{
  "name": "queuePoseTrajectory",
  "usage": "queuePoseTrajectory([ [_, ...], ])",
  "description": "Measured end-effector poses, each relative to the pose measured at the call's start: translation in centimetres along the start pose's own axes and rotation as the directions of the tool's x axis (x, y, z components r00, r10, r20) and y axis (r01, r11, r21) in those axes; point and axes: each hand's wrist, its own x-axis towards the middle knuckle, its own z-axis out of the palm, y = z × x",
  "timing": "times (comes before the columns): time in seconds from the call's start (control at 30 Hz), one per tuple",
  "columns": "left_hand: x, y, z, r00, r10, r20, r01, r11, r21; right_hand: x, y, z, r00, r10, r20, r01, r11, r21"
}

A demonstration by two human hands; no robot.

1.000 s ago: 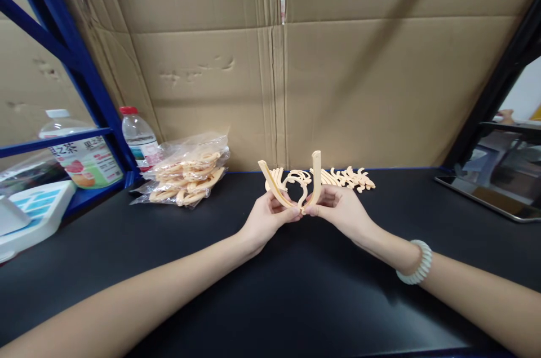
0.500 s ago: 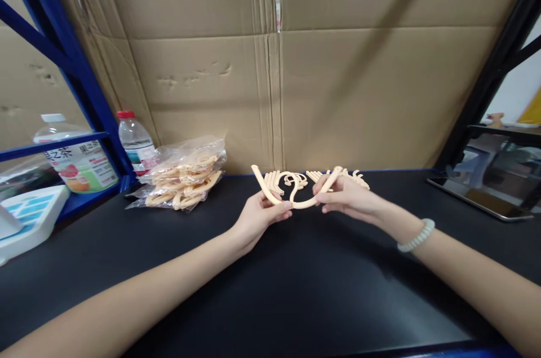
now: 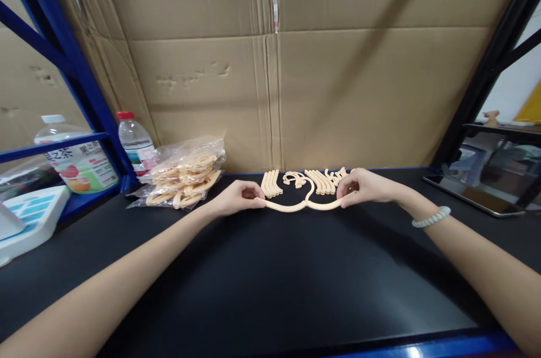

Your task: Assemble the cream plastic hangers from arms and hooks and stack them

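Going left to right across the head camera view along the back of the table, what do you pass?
Large bottle → small bottle → bag of hangers → left hand → hanger → right hand → tablet.

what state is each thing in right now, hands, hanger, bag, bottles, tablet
left hand: closed on the hanger's left tip
right hand: closed on the hanger's right tip
hanger: spread out flat, low over the black table
row of hangers: lying flat behind it
plastic bag: holds more hangers, lying on the table
small bottle: upright, red cap on
large bottle: upright, white cap on
tablet: lying flat, screen dark
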Motion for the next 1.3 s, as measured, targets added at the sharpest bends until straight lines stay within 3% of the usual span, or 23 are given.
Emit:
queuePoseTrajectory([
  [0.1, -0.2, 0.2, -0.3, 0.993, 0.086, 0.080, -0.104, 0.962, 0.254, 0.2, 0.3, 0.4, 0.999, 0.011, 0.049, -0.009, 0.999, -0.040],
  [0.2, -0.3, 0.3, 0.1, 0.963, 0.213, 0.167, -0.270, 0.778, 0.568, 0.4, 0.6, 0.5, 0.999, 0.001, 0.050, 0.006, 0.992, -0.128],
  [0.27, -0.3, 0.3, 0.2, 0.950, 0.240, 0.198, -0.311, 0.695, 0.649, 0.4, 0.8, 0.5, 0.999, -0.010, 0.050, 0.017, 0.989, -0.144],
  [0.63, -0.1, -0.5, 0.3, 0.958, 0.256, 0.130, -0.275, 0.688, 0.672, 0.8, 1.5, 1.4, 0.998, 0.033, -0.047, -0.038, 0.993, -0.108],
  [0.83, 0.0, -0.9, 0.2, 0.962, 0.242, 0.129, -0.266, 0.710, 0.652, 0.6, 1.4, 1.1, 0.996, 0.015, 0.085, -0.008, 0.996, -0.084],
  [1.3, 0.0, -0.9, 0.3, 0.979, 0.158, 0.130, -0.205, 0.770, 0.605, 0.1, 1.0, 0.0, 0.983, 0.082, 0.165, -0.063, 0.991, -0.122],
])
